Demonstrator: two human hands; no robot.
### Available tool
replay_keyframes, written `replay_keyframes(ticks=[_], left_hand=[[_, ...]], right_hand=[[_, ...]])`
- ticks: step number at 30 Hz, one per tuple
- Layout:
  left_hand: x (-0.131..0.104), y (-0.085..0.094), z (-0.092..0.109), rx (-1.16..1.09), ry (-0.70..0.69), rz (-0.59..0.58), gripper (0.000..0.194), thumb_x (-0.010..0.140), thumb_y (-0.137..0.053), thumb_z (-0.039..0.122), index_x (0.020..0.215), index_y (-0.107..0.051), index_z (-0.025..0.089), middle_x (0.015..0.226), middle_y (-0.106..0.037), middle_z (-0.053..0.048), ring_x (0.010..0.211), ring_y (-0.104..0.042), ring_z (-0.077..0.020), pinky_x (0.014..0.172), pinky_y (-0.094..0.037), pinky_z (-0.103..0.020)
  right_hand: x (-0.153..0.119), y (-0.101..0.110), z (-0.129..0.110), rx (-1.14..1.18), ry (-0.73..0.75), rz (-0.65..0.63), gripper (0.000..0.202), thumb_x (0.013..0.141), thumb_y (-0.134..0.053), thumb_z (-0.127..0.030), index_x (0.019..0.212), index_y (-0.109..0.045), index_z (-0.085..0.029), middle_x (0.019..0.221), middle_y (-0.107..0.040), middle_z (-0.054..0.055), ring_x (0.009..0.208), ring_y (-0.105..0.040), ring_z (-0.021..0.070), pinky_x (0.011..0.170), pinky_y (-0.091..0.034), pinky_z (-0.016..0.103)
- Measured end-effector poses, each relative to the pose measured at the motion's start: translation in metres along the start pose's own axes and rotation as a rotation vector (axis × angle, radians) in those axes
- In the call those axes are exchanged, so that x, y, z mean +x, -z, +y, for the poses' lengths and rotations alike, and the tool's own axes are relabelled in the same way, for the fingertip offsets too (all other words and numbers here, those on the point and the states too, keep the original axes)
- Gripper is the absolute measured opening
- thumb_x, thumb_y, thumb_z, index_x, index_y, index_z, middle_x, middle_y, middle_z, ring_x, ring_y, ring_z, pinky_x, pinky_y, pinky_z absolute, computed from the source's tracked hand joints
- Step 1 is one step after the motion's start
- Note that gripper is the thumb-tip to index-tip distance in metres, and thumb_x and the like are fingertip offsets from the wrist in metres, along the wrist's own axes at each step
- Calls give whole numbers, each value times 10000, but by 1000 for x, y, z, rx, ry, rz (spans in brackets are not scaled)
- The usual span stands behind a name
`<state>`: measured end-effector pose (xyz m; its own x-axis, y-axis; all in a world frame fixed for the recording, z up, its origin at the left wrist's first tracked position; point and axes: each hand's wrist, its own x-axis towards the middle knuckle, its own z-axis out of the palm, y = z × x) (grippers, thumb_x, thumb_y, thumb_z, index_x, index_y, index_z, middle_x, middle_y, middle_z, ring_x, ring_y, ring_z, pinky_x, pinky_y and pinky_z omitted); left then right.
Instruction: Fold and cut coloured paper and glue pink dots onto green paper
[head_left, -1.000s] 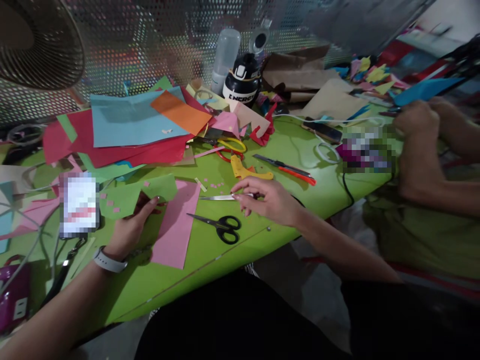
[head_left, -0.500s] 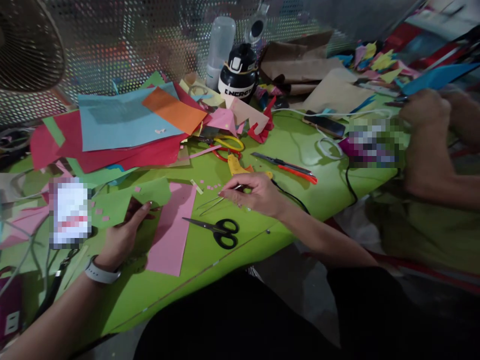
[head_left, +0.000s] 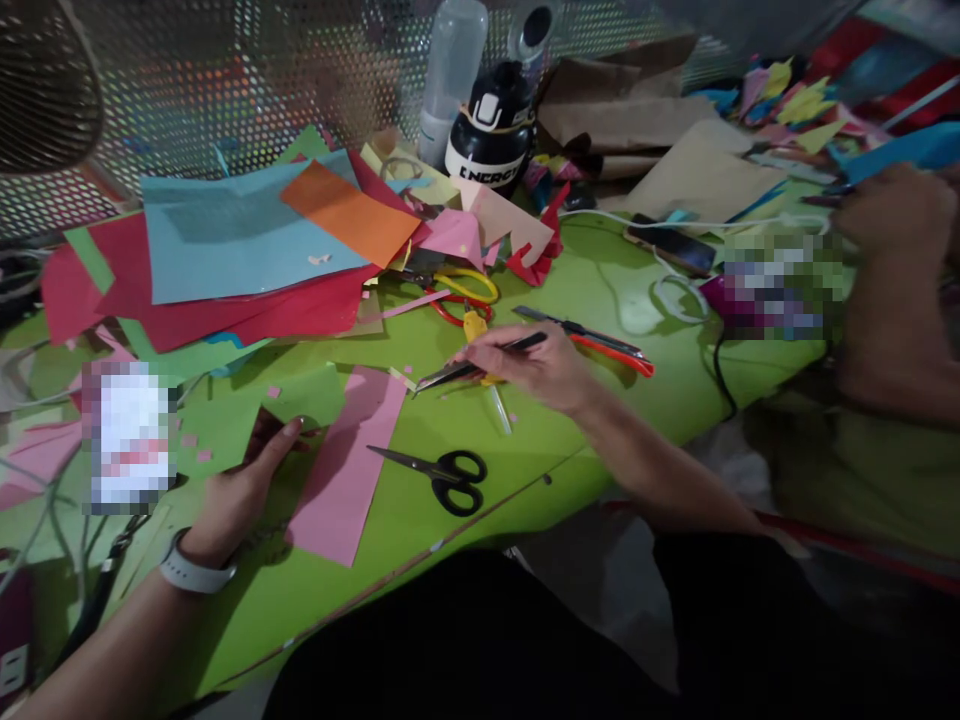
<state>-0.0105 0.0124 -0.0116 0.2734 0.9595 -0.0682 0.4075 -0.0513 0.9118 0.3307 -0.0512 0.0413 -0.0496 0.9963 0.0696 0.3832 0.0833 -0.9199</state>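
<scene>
My left hand point(head_left: 251, 480) pinches a green sheet of paper point(head_left: 225, 430) that carries several tiny pink squares. In my right hand point(head_left: 529, 362) is a pair of dark tweezers point(head_left: 457, 373), pointed left and down. Their tips are by a small pale yellow strip point(head_left: 403, 379) and a few loose pink bits at the table. A pink paper rectangle point(head_left: 349, 460) lies between my hands, its top left partly under the green sheet. Black-handled scissors point(head_left: 439, 470) rest just right of it. Under my right hand shows a yellow glue gun point(head_left: 474, 325), partly hidden, with a clear stick point(head_left: 499, 408).
Stacked coloured papers point(head_left: 240, 240) lie at the back left, near a black bottle point(head_left: 491, 130). A red-handled cutter point(head_left: 611, 350) lies right of my right hand. At the far right is another person's hand point(head_left: 896, 215). A blurred-out phone-like thing point(head_left: 127, 435) stands at left.
My right hand has turned the tweezers, bringing their tips to the pale strip by the pink rectangle. My left hand still holds the green sheet. The view has shifted slightly.
</scene>
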Motion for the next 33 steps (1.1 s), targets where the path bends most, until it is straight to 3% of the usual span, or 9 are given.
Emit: replay_keyframes(ticks=[3, 6, 10, 13, 17, 25, 33], left_hand=[[0, 0, -2, -11, 2, 2, 255, 872, -696, 492, 892, -726, 240, 952, -752, -20, 952, -714, -229, 1021, -548, -356], [-1, -1, 2, 15, 0, 28, 269, 865, -698, 499, 929, -736, 241, 1010, -761, -30, 1020, -709, -247, 1059, -533, -377], [-1, -2, 7, 37, -2, 34, 295, 861, -695, 514, 936, -736, 232, 1029, -761, -39, 1053, -703, -259, 1089, -514, -404], [-1, -1, 7, 17, 17, 13, 305, 852, -703, 522, 905, -733, 223, 986, -759, -41, 992, -711, -258, 1048, -538, -412], [-1, 1, 6, 40, 9, 4, 324, 843, -704, 540, 860, -730, 218, 932, -761, -37, 929, -716, -256, 1001, -557, -418], [-3, 1, 11, -1, 20, -45, 300, 874, -691, 513, 848, -720, 216, 867, -751, -17, 811, -710, -213, 865, -597, -346], [-4, 2, 4, 34, 5, -18, 307, 869, -695, 507, 885, -739, 204, 914, -768, -37, 902, -722, -239, 979, -554, -377]], right_hand=[[-3, -5, -6, -152, 30, -96, 286, 937, -630, -492, 892, -772, -248, 855, -780, 29, 735, -711, 178, 637, -556, 317], [-4, -13, -11, -229, 26, -82, 254, 921, -665, -448, 977, -772, -225, 975, -787, 47, 822, -730, 194, 729, -567, 339], [-1, -12, -11, -203, -111, -112, 220, 851, -748, -448, 935, -790, -249, 801, -780, 5, 669, -703, 168, 583, -531, 290], [1, -8, -6, -178, -57, 11, 225, 853, -746, -453, 910, -793, -241, 727, -761, -6, 578, -660, 148, 502, -481, 274], [5, -11, 8, -197, 36, 193, 216, 883, -723, -415, 926, -786, -212, 785, -782, 18, 633, -697, 166, 553, -530, 287], [13, -22, 32, -169, 63, 204, 162, 885, -720, -405, 935, -787, -266, 810, -793, 11, 664, -738, 196, 539, -574, 299], [12, -25, 36, -134, 117, 220, 94, 871, -733, -337, 914, -791, -276, 824, -801, -5, 693, -758, 191, 578, -600, 294]])
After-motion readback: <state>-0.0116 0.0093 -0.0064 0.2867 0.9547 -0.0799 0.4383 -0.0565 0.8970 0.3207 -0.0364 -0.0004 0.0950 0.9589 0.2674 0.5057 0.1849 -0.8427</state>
